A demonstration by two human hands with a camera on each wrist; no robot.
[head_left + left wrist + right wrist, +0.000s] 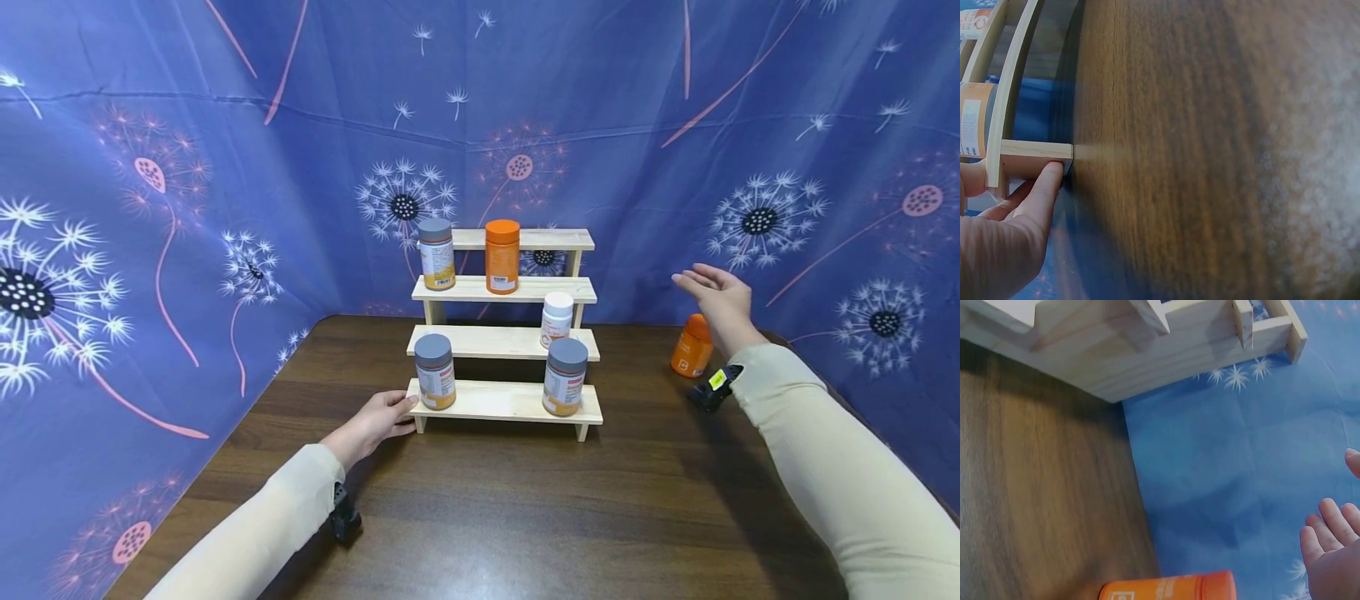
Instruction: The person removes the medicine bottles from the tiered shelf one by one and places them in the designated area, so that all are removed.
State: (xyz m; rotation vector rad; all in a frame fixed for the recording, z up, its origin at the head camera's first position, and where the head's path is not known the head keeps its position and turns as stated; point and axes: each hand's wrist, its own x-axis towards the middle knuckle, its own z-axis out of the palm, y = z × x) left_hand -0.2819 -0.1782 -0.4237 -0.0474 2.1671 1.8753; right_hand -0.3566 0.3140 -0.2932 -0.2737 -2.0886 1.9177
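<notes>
My left hand (378, 422) holds the left end of the bottom step of a pale wooden stepped rack (495, 400). Its thumb lies on the board and a fingertip touches the rack's leg (1035, 150) below. Out to the right, my right hand (722, 307) is raised with fingers relaxed and nothing in its grasp. Just below it, an orange bottle (692, 348) stands on the table. Two grey-lidded jars are on the bottom step, one at the left (436, 373) and one at the right (564, 379).
A small white bottle (557, 319) stands on the step above, at the right. Higher up are another grey-lidded jar (437, 257) and an orange jar (502, 258). A blue dandelion-patterned cloth (615, 183) hangs behind the dark wooden table (510, 508).
</notes>
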